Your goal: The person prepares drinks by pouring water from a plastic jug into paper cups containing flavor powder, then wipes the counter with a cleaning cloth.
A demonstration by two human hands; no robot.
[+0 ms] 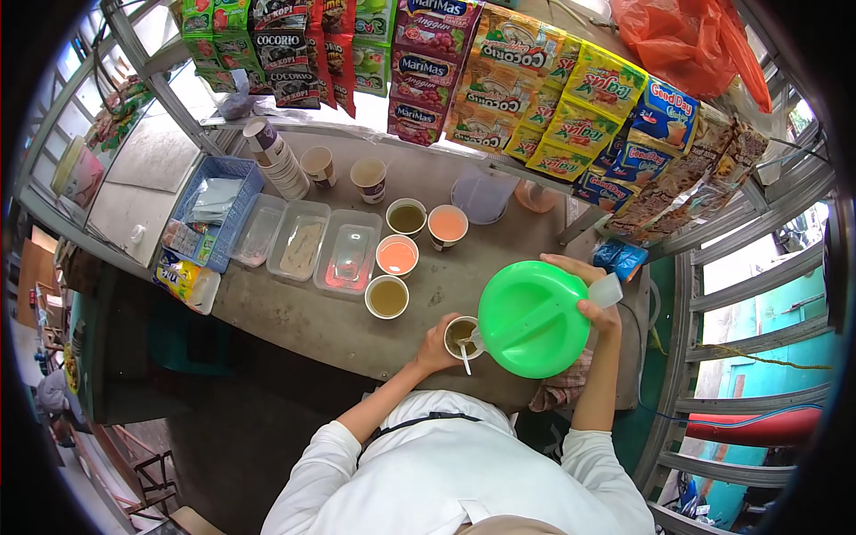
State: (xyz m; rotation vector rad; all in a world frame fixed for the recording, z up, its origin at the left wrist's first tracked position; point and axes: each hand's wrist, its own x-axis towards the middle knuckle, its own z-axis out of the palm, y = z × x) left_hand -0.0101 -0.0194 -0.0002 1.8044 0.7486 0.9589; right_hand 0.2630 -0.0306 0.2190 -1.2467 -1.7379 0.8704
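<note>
My left hand point(434, 346) is wrapped round a paper cup point(475, 354) near the front edge of the counter. Brownish-green liquid is in this cup, and a white spoon point(465, 358) leans in it. My right hand point(596, 294) grips a pitcher by its clear handle, under a bright green lid point(533, 319). The pitcher's spout is over the cup's right rim; the lid hides most of its body. Nearby stand two cups of greenish drink, a front cup point(387, 297) and a back cup point(407, 217), and two of orange-pink drink, a middle cup point(397, 256) and a right cup point(448, 226).
Clear plastic boxes point(343, 254) and a blue basket point(214, 169) stand left. Behind are stacked paper cups point(283, 174) and a clear lidded tub point(481, 196). Drink sachets point(504, 80) hang across the top. A checked cloth point(563, 383) lies at the right front edge.
</note>
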